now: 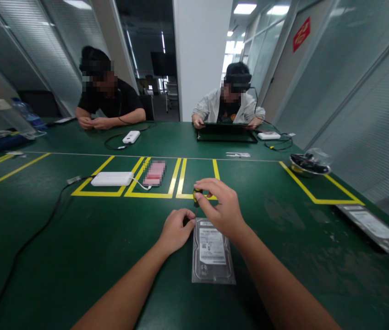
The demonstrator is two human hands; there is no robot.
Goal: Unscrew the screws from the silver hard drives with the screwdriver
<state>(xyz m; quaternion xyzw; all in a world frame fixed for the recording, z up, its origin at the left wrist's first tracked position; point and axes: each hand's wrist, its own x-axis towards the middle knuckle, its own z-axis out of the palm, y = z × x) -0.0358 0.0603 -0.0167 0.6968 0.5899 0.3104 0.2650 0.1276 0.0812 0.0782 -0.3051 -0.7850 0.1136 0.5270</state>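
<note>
A silver hard drive (213, 270) with a white label lies flat on the green table in front of me. In my right hand (227, 208) is a short yellow-and-black screwdriver (196, 198), upright, its handle between thumb and fingers. Its thin shaft points down at the drive's far left corner, but the contact at the tip is too small to make out. At that same corner my left hand (178, 231) has thumb and forefinger closed on the drive's edge, right beside the shaft. My right hand and wrist cover the drive's far right part.
Yellow tape outlines (149, 195) cross the table, with a white power bank (112, 178) and a pink phone (155, 173) on them. A second hard drive (375, 224) and a metal bowl (309, 166) are at right. Two people sit opposite; one holds a black frame (227, 138).
</note>
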